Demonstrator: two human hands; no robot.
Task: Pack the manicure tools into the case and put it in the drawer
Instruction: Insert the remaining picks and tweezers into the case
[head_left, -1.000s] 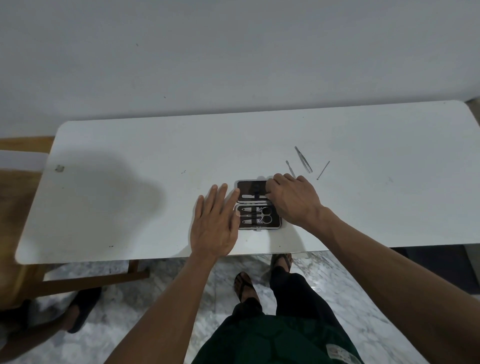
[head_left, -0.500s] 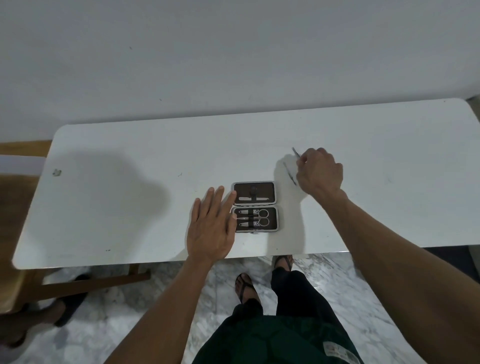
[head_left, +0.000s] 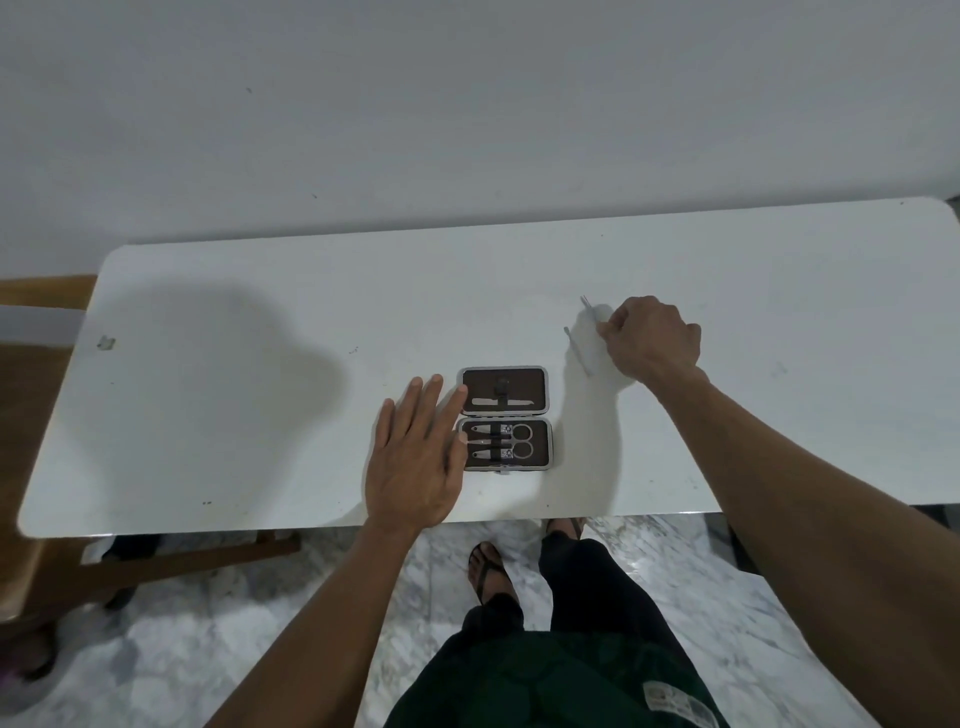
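Observation:
The manicure case (head_left: 505, 418) lies open on the white table (head_left: 260, 415), near its front edge. Its upper half holds a nail file, its lower half scissors and clippers under straps. My left hand (head_left: 415, 457) rests flat on the table with fingers spread, its fingertips touching the case's left side. To the upper right, my right hand (head_left: 649, 340) is closed, pinching the tweezers (head_left: 589, 306) whose tip sticks out to the left of my fingers. A thin metal pick (head_left: 577, 351) lies on the table just left of that hand.
A wooden chair (head_left: 47, 364) stands at the table's left end. A grey wall runs behind the table. Below the front edge are marble floor, my legs and sandalled feet (head_left: 485, 569). No drawer is in view.
My right hand left the case, moved up and right to the loose tools and closed on the tweezers. My left hand stayed beside the case.

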